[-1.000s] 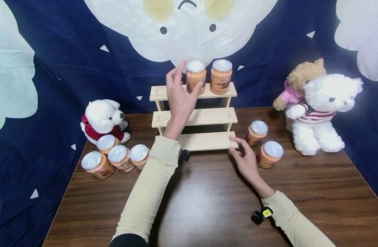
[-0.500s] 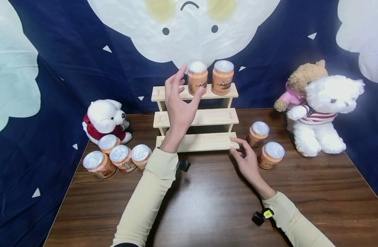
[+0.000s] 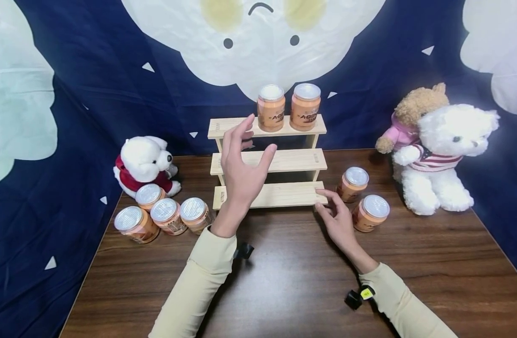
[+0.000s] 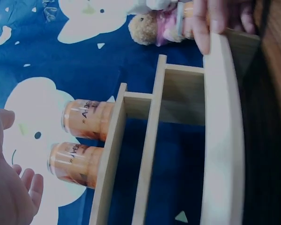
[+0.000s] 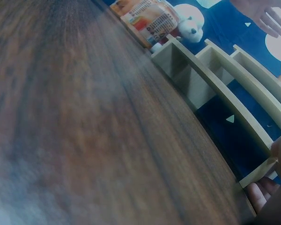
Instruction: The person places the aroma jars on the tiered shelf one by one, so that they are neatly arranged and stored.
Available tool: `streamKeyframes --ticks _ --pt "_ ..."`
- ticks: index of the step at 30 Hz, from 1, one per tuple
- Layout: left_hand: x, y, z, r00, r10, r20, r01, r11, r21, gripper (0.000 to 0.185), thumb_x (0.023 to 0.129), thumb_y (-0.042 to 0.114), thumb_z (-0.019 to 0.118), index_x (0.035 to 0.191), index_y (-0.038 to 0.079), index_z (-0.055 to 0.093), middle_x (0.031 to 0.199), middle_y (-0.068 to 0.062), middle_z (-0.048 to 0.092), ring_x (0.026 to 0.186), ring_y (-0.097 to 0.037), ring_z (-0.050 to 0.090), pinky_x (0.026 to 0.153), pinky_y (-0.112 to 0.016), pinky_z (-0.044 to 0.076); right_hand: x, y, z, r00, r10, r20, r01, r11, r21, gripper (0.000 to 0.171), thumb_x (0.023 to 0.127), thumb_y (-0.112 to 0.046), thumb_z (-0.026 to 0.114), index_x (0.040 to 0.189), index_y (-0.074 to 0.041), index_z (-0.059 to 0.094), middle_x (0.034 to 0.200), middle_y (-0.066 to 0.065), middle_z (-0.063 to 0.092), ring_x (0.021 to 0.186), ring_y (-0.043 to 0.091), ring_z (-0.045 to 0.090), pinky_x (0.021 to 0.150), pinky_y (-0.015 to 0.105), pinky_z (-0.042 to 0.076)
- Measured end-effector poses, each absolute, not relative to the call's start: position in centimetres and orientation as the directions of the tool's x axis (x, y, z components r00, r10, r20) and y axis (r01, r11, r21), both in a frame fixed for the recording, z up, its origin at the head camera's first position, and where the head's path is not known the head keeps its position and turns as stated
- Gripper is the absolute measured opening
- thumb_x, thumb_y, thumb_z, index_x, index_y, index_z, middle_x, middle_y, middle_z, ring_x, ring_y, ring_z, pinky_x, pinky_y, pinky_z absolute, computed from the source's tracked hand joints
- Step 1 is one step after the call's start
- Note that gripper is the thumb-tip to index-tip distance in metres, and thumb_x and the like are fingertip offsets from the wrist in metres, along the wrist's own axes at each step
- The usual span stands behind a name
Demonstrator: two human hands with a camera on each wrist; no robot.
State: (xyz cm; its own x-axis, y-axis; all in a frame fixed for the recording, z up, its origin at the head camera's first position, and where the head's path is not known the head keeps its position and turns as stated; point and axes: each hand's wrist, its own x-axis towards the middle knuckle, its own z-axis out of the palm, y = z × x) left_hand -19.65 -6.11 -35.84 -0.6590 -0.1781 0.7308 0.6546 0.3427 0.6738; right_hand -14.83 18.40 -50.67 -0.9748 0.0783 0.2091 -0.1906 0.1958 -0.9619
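Before the wooden step shelf (image 3: 269, 160), left hand (image 3: 240, 171) grip spread, empty, right hand (image 3: 336, 220) fingers relaxed, touching bottom step.

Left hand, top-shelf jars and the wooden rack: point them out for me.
left hand (image 3: 240, 165), head view, palm.
left jar (image 3: 270, 111), head view, label.
right jar (image 3: 305, 109), head view, label.
rack (image 3: 290, 159), head view, middle shelf.

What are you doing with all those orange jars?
A person is at a wooden table with a little three-step wooden shelf. Two orange jars stand side by side on its top step. The left hand is open in the air in front of the shelf, holding nothing. The right hand rests its fingers on the right end of the bottom step. Four more jars wait on the table at the left, and two jars at the right, near the teddy bears.
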Motion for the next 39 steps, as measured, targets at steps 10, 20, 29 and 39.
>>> streamKeyframes --ticks 10,20,29,39 --pt "-17.1 -8.2 -38.7 -0.654 -0.135 0.744 0.649 0.406 0.644 0.062 0.094 0.017 0.086 0.152 0.009 0.065 0.137 -0.019 0.064 0.121 -0.030 0.066 0.102 -0.041 0.057 -14.8 18.2 -50.6 -0.968 0.082 0.239 -0.222 0.177 -0.959 0.036 0.104 0.006 0.071 0.140 0.002 0.069 0.134 0.026 0.070 0.094 0.002 0.068 0.083 0.013 0.055" --pt "-15.5 -9.8 -40.2 -0.667 -0.160 0.728 0.638 0.383 0.668 0.061 0.090 0.005 0.089 0.148 0.010 0.068 0.139 -0.013 0.067 0.122 -0.032 0.066 0.101 -0.039 0.057 -14.7 18.3 -50.6 -0.969 0.080 0.235 -0.218 0.178 -0.960 0.037 0.104 0.006 0.071 0.140 0.002 0.069 0.134 0.024 0.070 0.095 0.001 0.068 0.084 0.013 0.055" --pt "-14.3 -10.6 -41.1 -0.679 -0.176 0.713 0.623 0.376 0.686 0.062 0.090 0.005 0.089 0.148 0.008 0.068 0.137 -0.015 0.066 0.120 -0.033 0.068 0.100 -0.041 0.057 -14.8 18.3 -50.7 -0.969 0.079 0.235 -0.216 0.195 -0.957 0.036 0.105 0.005 0.071 0.141 0.002 0.068 0.132 0.024 0.070 0.092 0.002 0.069 0.082 0.013 0.054" --pt "-12.9 -11.7 -41.7 -0.677 -0.160 0.719 0.622 0.398 0.674 0.061 0.089 0.004 0.088 0.147 0.006 0.068 0.135 -0.017 0.067 0.121 -0.034 0.066 0.102 -0.031 0.054 -14.8 18.4 -50.7 -0.970 0.073 0.234 -0.216 0.192 -0.957 0.036 0.105 0.003 0.071 0.142 0.001 0.069 0.137 0.022 0.070 0.091 0.001 0.068 0.082 0.013 0.054"
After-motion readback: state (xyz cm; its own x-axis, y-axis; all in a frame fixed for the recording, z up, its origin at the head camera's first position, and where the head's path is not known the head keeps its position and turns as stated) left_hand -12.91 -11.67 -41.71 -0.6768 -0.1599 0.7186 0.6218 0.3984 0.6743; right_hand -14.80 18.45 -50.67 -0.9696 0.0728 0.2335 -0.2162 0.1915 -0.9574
